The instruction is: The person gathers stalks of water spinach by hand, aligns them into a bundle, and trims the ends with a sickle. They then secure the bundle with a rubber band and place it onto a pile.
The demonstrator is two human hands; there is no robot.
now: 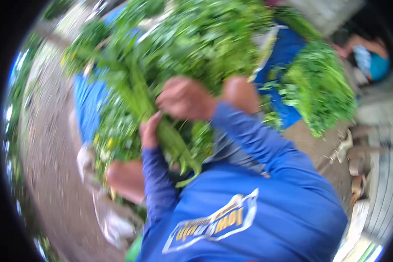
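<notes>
My left hand is wrapped round a long bunch of green stalks, whose leafy tops point away to the upper left and whose pale lower ends lie towards my lap. Just right of the bunch is my right hand, closed and blurred by motion. Whatever its fingers hold, if anything, cannot be made out. Beyond both hands spreads a large heap of leafy greens. More greens with small yellow spots lie to the left, between my knee and the blue sheet.
On the right, another leafy pile rests partly on a blue tarp. A person in teal is at the upper right. Pale sacks lie at the lower left, beside bare ground. My knees flank the greens.
</notes>
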